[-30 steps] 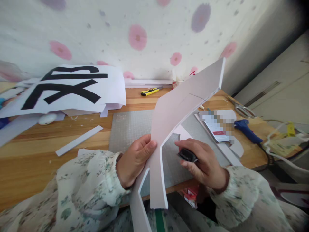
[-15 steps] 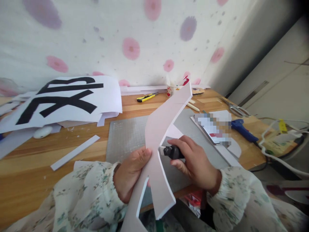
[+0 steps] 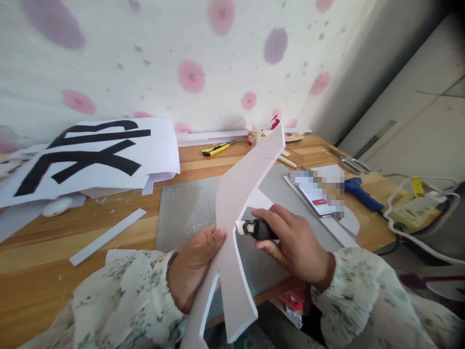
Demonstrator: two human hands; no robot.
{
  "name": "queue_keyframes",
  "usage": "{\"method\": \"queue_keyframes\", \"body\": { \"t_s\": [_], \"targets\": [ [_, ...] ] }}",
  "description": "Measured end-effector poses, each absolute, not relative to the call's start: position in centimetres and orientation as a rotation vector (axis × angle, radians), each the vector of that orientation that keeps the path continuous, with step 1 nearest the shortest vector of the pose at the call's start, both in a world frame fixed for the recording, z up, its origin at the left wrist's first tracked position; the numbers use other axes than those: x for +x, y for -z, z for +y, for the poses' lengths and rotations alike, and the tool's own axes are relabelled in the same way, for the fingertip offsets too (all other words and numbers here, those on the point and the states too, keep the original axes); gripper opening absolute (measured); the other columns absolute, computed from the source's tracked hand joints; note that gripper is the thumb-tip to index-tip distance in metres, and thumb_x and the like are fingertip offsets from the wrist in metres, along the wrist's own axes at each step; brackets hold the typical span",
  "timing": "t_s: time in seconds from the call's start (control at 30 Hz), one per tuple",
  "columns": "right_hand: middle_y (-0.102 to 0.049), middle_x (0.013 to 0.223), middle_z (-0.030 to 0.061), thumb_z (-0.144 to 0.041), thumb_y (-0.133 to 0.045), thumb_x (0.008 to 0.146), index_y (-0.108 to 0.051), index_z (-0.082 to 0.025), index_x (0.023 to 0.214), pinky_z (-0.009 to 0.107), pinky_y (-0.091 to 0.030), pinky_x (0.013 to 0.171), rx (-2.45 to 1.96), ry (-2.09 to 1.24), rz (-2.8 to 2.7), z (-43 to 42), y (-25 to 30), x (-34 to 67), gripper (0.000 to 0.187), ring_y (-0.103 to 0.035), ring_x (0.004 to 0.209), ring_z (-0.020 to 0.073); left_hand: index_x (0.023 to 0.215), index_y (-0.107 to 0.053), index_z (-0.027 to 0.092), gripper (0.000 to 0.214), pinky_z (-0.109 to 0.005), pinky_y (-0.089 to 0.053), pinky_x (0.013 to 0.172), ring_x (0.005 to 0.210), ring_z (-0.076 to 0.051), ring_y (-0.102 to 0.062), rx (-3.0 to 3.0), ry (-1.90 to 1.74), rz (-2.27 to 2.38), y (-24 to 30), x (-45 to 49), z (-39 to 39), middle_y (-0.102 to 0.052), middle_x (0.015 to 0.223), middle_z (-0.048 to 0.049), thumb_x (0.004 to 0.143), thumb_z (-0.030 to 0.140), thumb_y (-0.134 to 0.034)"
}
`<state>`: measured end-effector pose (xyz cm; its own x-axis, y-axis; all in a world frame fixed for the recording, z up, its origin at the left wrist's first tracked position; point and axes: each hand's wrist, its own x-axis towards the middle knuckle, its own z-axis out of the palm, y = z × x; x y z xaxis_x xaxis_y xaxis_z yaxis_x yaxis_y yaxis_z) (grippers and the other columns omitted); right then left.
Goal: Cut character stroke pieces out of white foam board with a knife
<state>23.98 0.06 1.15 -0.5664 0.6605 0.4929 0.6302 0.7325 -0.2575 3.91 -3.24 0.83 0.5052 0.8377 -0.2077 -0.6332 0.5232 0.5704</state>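
My left hand [image 3: 196, 259] grips a long bent piece of white foam board [image 3: 241, 194], holding it up on edge over the grey cutting mat [image 3: 189, 208]. Its upper end reaches toward the paper cup [image 3: 254, 137] at the back. My right hand [image 3: 294, 242] is closed round a black utility knife [image 3: 256, 229]. The knife's blade end touches the board's inner edge at the bend, just right of my left thumb.
Paper sheets with big black strokes [image 3: 90, 155] lie at the back left. A white foam strip [image 3: 108, 236] sits left of the mat. A yellow cutter [image 3: 217, 149], a phone [image 3: 319, 194], a blue glue gun [image 3: 361, 194], scissors [image 3: 348, 162] and cables [image 3: 417, 203] lie around.
The foam board has tilted lower and come nearer. My right hand has moved the knife left until its tip meets the board's inner edge.
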Motion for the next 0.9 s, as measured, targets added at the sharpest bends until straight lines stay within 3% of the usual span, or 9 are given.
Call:
{"method": "queue_keyframes", "body": {
  "t_s": [0.9],
  "targets": [
    [-0.064,0.086,0.0088,-0.061,-0.028,0.096,-0.059,-0.015,0.113,0.031,-0.047,0.060,-1.057,0.065,-2.318,-0.08,-1.43,24.19,0.058,-0.062,0.073,0.0208,0.070,-0.062,0.016,0.025,-0.017,-0.026,0.035,0.034,-0.004,-0.033,0.453,-0.943,0.609,-0.17,3.61,-3.21,-0.048,0.046,0.0062,0.075,0.035,-0.077]
  ]
}}
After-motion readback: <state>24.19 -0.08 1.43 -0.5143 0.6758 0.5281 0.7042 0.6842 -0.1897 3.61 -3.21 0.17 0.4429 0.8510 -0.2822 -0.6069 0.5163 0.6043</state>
